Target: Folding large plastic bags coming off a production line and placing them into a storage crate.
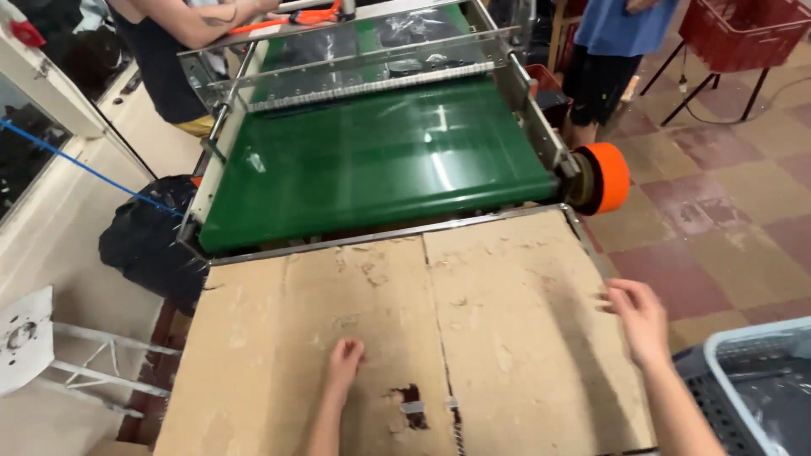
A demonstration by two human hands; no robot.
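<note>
My left hand (344,363) rests on a worn cardboard sheet (507,321) that covers the table in front of me, fingers curled loosely, holding nothing. My right hand (639,317) hovers at the cardboard's right edge with its fingers spread and empty. Beyond the cardboard runs a glossy green conveyor belt (380,160) in a metal frame, with an orange roller cap (608,177) at its right end. Nothing lies on the belt near me.
A grey plastic basket (752,388) stands at my lower right. One person (169,51) leans at the conveyor's far left, another in a blue shirt (621,42) stands at the far right. A black bag (148,241) sits left; a red basket (743,34) stands behind.
</note>
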